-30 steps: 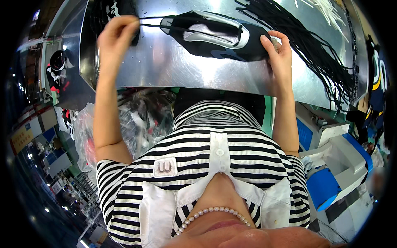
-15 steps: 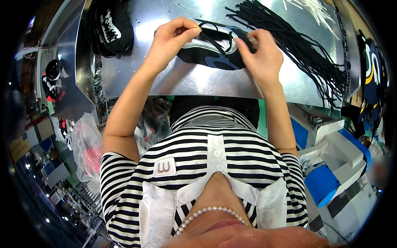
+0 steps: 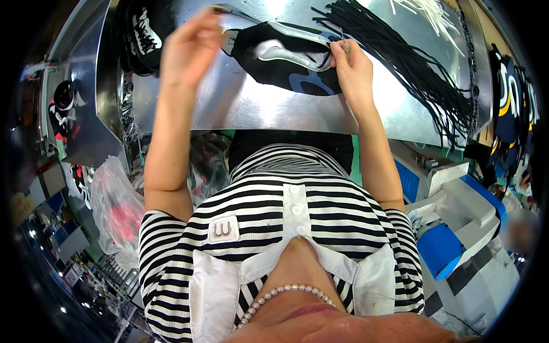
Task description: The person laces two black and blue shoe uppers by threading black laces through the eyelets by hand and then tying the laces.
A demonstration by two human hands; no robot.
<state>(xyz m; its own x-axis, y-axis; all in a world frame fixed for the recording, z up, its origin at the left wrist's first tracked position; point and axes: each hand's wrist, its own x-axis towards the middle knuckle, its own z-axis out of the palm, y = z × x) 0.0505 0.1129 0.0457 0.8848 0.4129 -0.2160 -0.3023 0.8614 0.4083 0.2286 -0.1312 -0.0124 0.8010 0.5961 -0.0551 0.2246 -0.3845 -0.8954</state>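
Observation:
A black shoe upper (image 3: 269,66) with grey-blue trim and a pale lining lies on its side on the metal table. My left hand (image 3: 194,48), smeared by motion, is raised at the upper's left end. From its closed fingertips a black shoelace (image 3: 243,15) runs taut to the upper's far edge. My right hand (image 3: 355,71) pinches the right end of the upper, thumb against the opening's rim. Between its fingers sits a small awl-like tool (image 3: 346,50) with a brownish handle and thin metal shaft; its tip cannot be made out.
A large bundle of loose black shoelaces (image 3: 400,68) spreads over the right of the metal table (image 3: 257,114), with white laces (image 3: 434,17) behind. Stacked black uppers (image 3: 146,37) lie at far left. Beyond the table's right edge hang dark uppers (image 3: 509,103); a blue-and-grey machine (image 3: 446,228) stands below.
My left hand has moved left and up from the opening, drawing the lace out taut. The right hand has shifted slightly left and stays at the upper's right end.

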